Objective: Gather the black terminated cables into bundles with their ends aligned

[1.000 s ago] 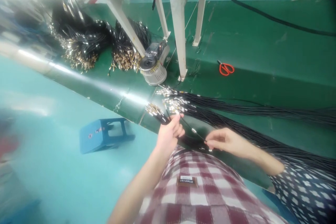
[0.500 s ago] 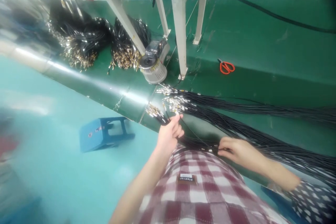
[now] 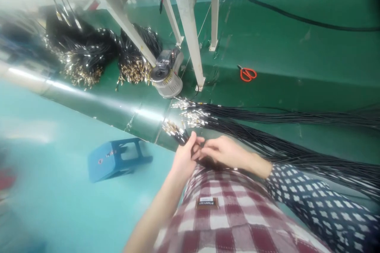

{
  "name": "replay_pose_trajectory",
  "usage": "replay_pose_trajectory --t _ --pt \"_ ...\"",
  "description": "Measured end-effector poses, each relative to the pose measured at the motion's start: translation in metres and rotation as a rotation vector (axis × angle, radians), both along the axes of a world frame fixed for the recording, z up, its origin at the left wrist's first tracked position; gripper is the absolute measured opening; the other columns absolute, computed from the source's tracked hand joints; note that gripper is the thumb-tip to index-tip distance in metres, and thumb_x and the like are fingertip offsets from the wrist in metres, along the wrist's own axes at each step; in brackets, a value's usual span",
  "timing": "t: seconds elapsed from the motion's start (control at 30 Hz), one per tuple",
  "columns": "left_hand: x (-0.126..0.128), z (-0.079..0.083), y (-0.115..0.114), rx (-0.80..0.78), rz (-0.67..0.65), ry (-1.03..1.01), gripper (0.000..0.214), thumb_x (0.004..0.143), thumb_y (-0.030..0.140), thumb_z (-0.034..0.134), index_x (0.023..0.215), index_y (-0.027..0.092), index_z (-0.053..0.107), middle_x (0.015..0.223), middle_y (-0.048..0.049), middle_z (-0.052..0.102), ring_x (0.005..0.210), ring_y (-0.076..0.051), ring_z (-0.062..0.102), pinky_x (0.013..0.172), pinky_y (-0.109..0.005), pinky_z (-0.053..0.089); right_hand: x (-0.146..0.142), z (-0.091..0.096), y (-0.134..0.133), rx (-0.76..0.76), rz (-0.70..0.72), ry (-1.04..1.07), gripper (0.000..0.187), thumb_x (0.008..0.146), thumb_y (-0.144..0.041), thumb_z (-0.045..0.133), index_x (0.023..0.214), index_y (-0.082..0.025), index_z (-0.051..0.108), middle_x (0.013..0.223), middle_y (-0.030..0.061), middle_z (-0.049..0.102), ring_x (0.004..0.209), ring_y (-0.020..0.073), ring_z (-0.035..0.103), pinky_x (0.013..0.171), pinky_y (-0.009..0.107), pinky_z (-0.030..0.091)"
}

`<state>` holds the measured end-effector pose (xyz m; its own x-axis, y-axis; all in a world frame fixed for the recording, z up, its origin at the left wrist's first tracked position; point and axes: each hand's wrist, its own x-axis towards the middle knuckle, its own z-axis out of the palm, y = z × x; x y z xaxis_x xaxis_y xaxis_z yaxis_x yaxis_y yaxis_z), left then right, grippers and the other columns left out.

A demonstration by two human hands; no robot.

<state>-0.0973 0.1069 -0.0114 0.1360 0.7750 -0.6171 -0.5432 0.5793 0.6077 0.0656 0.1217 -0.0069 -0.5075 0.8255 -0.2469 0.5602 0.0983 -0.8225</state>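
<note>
Gripping the small bundle of black gold-tipped cables (image 3: 175,129) in my clenched left hand (image 3: 184,157), I should line the tips up evenly; my right hand (image 3: 223,151) touches it, though I cannot tell its grasp.

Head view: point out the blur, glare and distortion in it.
In the head view, the left side is smeared with blur; a white glare streak runs along the front edge of the green table; the white frame legs lean, bent by the wide lens; the top right corner is dark; the orange scissors and the left hand on the cable bundle look fairly sharp.
</note>
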Motion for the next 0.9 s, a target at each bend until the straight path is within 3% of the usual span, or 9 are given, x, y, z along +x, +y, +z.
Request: replay_pose_trajectory --t 0.07,0.2,0.27,0.33,0.47,0.57,0.7,0.8,0.9 --pt "-0.002 -0.003 -0.001 -0.004 0.035 -0.04 0.04 0.076 0.046 0.069 0.059 0.012 0.056 0.058 0.0032 0.045 0.043 -0.004 0.033 0.044 -0.022 0.033 0.015 -0.019 0.02 -0.017 -0.073 -0.102 0.032 0.091 -0.043 0.049 0.079 -0.021 0.068 0.07 -0.0003 0.069 0.059 0.0121 0.059 0.057 0.023 0.038" --pt "-0.006 -0.007 -0.003 0.022 0.036 -0.069 0.052 0.08 0.048 0.062 0.046 0.014 0.042 0.08 -0.0058 0.059 0.07 -0.012 0.054 0.063 -0.026 0.046 0.038 -0.068 0.055 0.11 -0.338 -0.459 0.02 0.077 -0.037 0.068 0.079 -0.018 0.069 0.09 0.0086 0.07 0.08 0.0218 0.063 0.067 0.029 0.042" --pt "-0.007 -0.009 -0.004 0.048 0.008 -0.09 0.052 0.081 0.049 0.06 0.046 0.015 0.041 0.073 -0.0054 0.057 0.082 -0.017 0.058 0.076 -0.029 0.047 0.042 -0.084 0.061 0.099 -0.345 -0.469 0.013 0.076 -0.03 0.069 0.076 -0.017 0.068 0.088 0.0096 0.07 0.081 0.024 0.063 0.069 0.032 0.043" --pt "-0.007 -0.009 -0.003 0.063 -0.005 -0.131 0.051 0.082 0.049 0.058 0.047 0.016 0.042 0.058 -0.0014 0.048 0.079 -0.018 0.058 0.083 -0.033 0.046 0.043 -0.09 0.06 0.088 -0.356 -0.45 0.008 0.077 -0.026 0.065 0.074 -0.018 0.067 0.083 0.0081 0.07 0.08 0.0236 0.064 0.071 0.033 0.044" --pt "-0.004 -0.007 0.001 0.007 0.015 -0.198 0.051 0.089 0.044 0.051 0.048 0.017 0.037 0.046 0.0046 0.031 0.047 -0.009 0.038 0.069 -0.031 0.047 0.05 -0.085 0.053 0.021 -0.386 -0.308 0.01 0.076 -0.028 0.067 0.081 -0.019 0.068 0.08 0.0039 0.072 0.075 0.0187 0.065 0.071 0.029 0.047" --pt "-0.001 -0.005 0.003 -0.018 0.018 -0.215 0.051 0.091 0.039 0.048 0.047 0.017 0.034 0.044 0.0047 0.028 0.042 -0.007 0.028 0.053 -0.025 0.038 0.059 -0.082 0.049 -0.068 -0.417 -0.165 0.016 0.077 -0.03 0.066 0.086 -0.018 0.068 0.075 0.0023 0.072 0.063 0.0144 0.065 0.063 0.024 0.05" --pt "0.002 -0.006 0.004 0.004 -0.002 -0.19 0.046 0.09 0.038 0.051 0.05 0.015 0.042 0.041 0.0054 0.027 0.041 -0.007 0.025 0.047 -0.023 0.031 0.064 -0.076 0.04 -0.088 -0.524 -0.048 0.019 0.081 -0.032 0.06 0.087 -0.015 0.066 0.078 0.0057 0.072 0.063 0.0145 0.066 0.061 0.025 0.05" --pt "0.002 -0.005 0.005 0.056 -0.009 -0.131 0.026 0.087 0.035 0.057 0.073 0.013 0.06 0.041 0.0085 0.024 0.039 -0.006 0.021 0.045 -0.021 0.027 0.061 -0.059 0.024 -0.117 -0.528 0.178 0.023 0.08 -0.038 0.061 0.087 -0.016 0.063 0.077 0.0058 0.071 0.069 0.0156 0.065 0.058 0.024 0.048" --pt "0.004 0.002 0.01 0.114 -0.011 -0.105 0.021 0.083 0.029 0.063 0.098 0.014 0.062 0.045 0.0095 0.029 0.039 -0.004 0.02 0.043 -0.02 0.024 0.054 -0.033 0.003 -0.258 -0.447 0.415 0.028 0.075 -0.043 0.068 0.082 -0.016 0.062 0.068 0.0043 0.068 0.062 0.0143 0.062 0.052 0.023 0.044"
